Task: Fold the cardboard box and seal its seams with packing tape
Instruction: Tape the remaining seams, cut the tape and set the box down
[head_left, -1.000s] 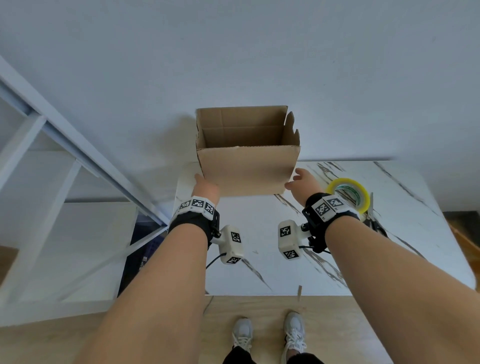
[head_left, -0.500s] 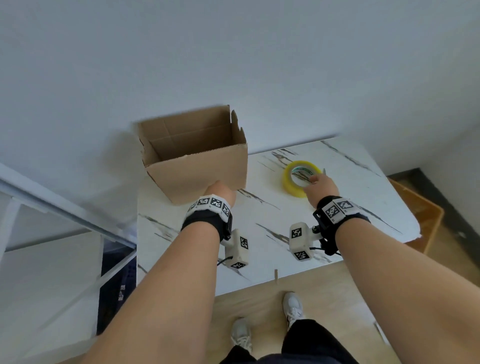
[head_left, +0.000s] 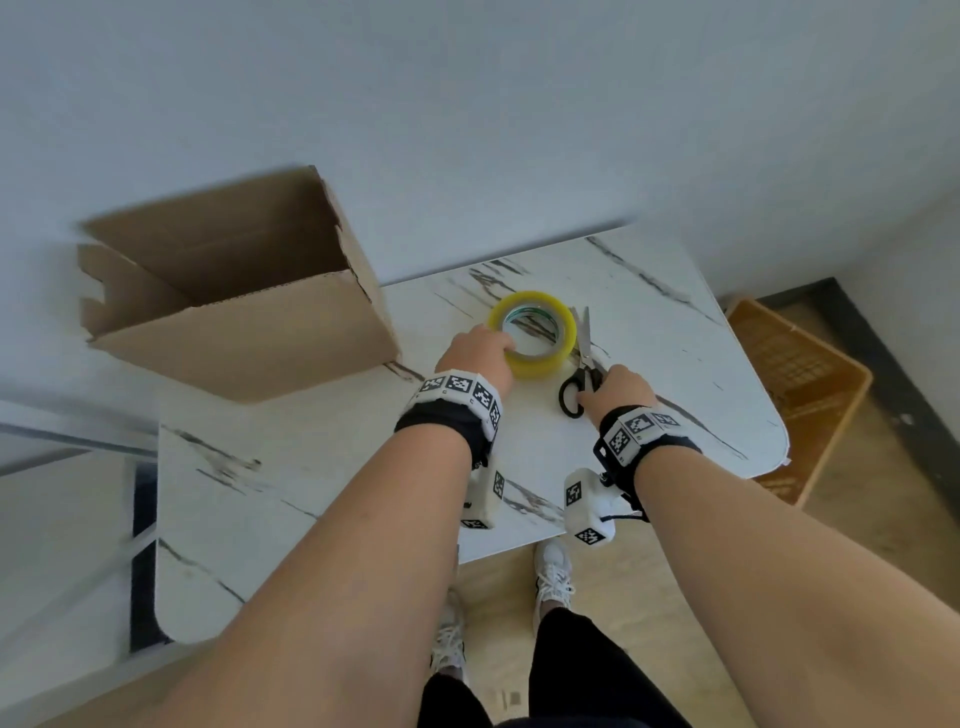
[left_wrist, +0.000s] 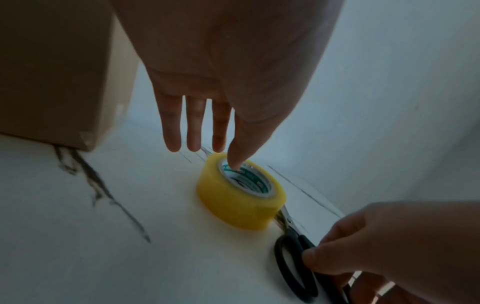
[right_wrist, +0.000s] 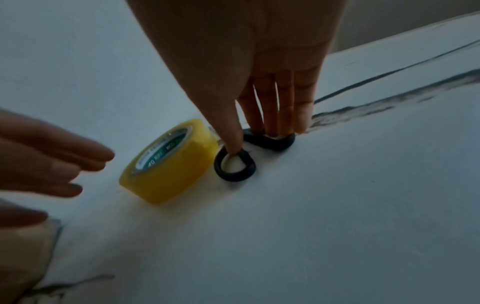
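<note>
Head view, item one: the cardboard box (head_left: 234, 306) stood at the far left of your worktop (head_left: 322, 483), against the wall (head_left: 467, 104), its top flaps open and upright, its hollow facing up. Neither of your hands touched it.

Item two: the packing tape (head_left: 535, 332), a yellow roll with a green-printed core, lay flat on the worktop to the right of the box and apart from it. Your left hand (head_left: 475, 353) reached over its near-left edge. In the left wrist view the fingers (left_wrist: 194, 123) were straight and spread, and the thumb tip dipped into the core of the roll (left_wrist: 239, 195); nothing was clasped, so that grip was slack and unclosed.

Item three: the scissors (head_left: 582, 374), black-handled with blades shut, lay just beside the roll on its right, blades pointing away from you. Your right hand (head_left: 618, 389) rested on the handles. The right wrist view showed the thumb tip set at the rim of the near loop (right_wrist: 235, 166) and the other fingertips (right_wrist: 270, 115) down on the far loop. Fingers lay nearly straight; they pressed on the handles and were not curled through them.

Item four: an orange crate (head_left: 800, 384) sat on the floor past the right end of the worktop. Your white shoes (head_left: 553, 571) showed below its near edge.
</note>
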